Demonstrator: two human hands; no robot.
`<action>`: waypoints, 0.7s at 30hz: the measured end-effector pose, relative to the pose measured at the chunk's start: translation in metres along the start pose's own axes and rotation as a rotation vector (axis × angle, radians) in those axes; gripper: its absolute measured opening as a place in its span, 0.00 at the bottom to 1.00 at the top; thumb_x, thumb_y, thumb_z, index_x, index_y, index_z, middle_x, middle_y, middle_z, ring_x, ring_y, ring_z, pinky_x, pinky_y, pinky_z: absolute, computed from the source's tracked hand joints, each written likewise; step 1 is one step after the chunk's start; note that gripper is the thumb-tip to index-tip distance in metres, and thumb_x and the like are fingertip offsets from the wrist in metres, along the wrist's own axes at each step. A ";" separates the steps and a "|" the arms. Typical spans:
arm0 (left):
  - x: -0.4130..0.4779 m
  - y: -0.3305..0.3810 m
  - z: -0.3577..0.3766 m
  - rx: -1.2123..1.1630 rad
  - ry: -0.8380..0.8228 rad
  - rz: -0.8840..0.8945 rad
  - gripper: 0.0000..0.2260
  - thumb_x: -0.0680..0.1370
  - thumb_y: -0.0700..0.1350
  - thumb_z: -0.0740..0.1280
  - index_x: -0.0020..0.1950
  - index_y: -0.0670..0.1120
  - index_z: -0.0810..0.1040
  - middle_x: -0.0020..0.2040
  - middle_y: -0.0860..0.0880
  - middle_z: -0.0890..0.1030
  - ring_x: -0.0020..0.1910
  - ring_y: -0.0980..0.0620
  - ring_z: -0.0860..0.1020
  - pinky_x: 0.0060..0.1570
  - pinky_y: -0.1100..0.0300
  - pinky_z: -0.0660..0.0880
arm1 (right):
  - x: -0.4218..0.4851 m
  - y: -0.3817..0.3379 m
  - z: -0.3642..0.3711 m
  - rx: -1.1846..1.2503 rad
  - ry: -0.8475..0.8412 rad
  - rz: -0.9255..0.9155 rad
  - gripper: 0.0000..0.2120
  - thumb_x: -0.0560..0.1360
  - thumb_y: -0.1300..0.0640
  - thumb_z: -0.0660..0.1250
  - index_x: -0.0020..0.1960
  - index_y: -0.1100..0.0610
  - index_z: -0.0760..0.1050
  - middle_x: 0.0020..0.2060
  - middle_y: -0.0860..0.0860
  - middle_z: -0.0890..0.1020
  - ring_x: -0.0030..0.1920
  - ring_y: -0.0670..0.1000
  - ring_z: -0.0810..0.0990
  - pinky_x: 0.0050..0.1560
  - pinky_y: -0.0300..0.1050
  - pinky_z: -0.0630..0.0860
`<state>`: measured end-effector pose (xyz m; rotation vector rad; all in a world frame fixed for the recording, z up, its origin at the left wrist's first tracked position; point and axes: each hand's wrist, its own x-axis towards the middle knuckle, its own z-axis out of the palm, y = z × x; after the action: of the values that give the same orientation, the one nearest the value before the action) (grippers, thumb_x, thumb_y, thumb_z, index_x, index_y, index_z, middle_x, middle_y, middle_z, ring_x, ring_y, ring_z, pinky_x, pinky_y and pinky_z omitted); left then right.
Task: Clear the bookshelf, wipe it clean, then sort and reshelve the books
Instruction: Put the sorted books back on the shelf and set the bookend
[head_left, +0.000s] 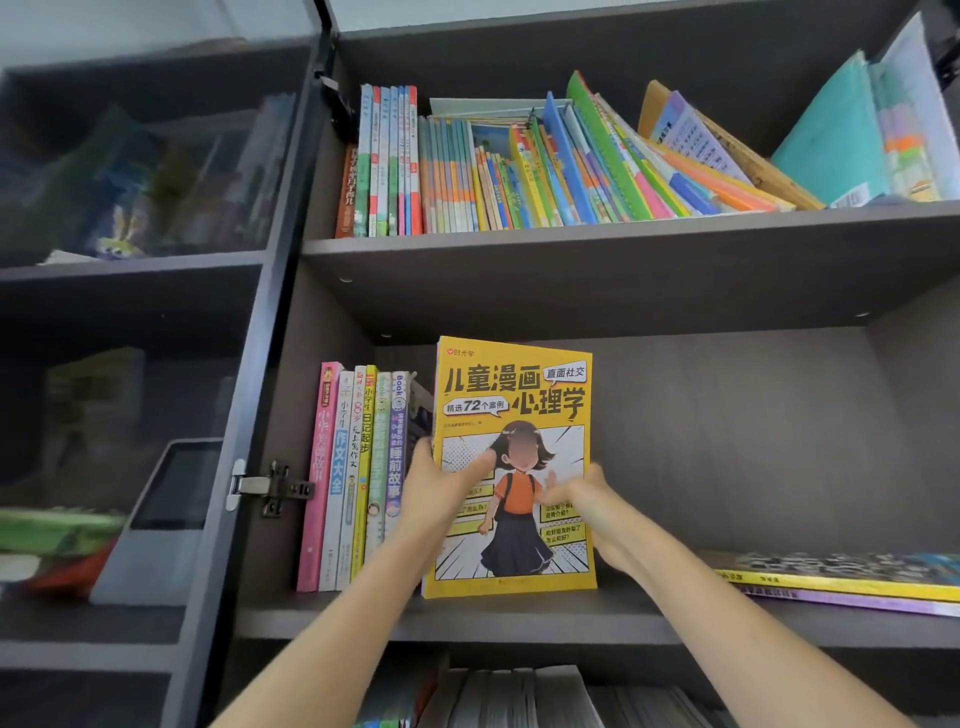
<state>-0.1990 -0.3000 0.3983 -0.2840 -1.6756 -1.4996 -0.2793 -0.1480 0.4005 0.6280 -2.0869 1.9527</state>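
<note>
Both hands on the yellow book, upright on the middle shelf.

My left fingers (423, 449) curl round the spine edge with the thumb laid across the cover, so my left hand (441, 486) is grasping the yellow book (514, 395). My right fingers (553, 480) lie on the cover near its right edge, but my right hand (587, 499) is blurred and I cannot tell whether it is grasping or only touching. The book stands cover-out on the shelf (467, 618), just beside the upright row (358, 467) at the left end. A flat stack (841, 579) lies well apart to the right. Above, the top row (519, 171) leans rightward. More books (519, 696) show below. On the left, the glass door (156, 312) hangs on its hinge (270, 488).
</note>
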 end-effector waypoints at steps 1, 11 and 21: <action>-0.001 -0.004 -0.001 0.018 -0.007 0.006 0.20 0.73 0.48 0.73 0.62 0.49 0.70 0.54 0.53 0.79 0.52 0.54 0.76 0.50 0.59 0.69 | 0.001 0.000 0.001 -0.003 -0.002 0.015 0.42 0.69 0.67 0.69 0.75 0.57 0.50 0.72 0.58 0.64 0.70 0.61 0.65 0.68 0.58 0.64; -0.002 -0.004 0.019 0.444 0.365 0.074 0.09 0.77 0.48 0.68 0.53 0.46 0.71 0.54 0.48 0.81 0.50 0.49 0.79 0.40 0.61 0.69 | -0.040 -0.003 0.058 -0.542 -0.251 -0.280 0.32 0.72 0.62 0.65 0.72 0.47 0.59 0.51 0.51 0.78 0.51 0.53 0.77 0.51 0.47 0.77; 0.010 0.004 -0.001 0.700 0.201 -0.101 0.20 0.83 0.51 0.56 0.67 0.36 0.65 0.63 0.38 0.75 0.60 0.41 0.75 0.52 0.54 0.74 | -0.006 0.025 0.116 -0.553 -0.431 -0.241 0.37 0.72 0.52 0.72 0.75 0.48 0.57 0.67 0.49 0.73 0.65 0.51 0.72 0.66 0.51 0.72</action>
<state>-0.2021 -0.3039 0.4078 0.3207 -1.9455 -0.8867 -0.2696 -0.2606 0.3645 1.1714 -2.4951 1.1002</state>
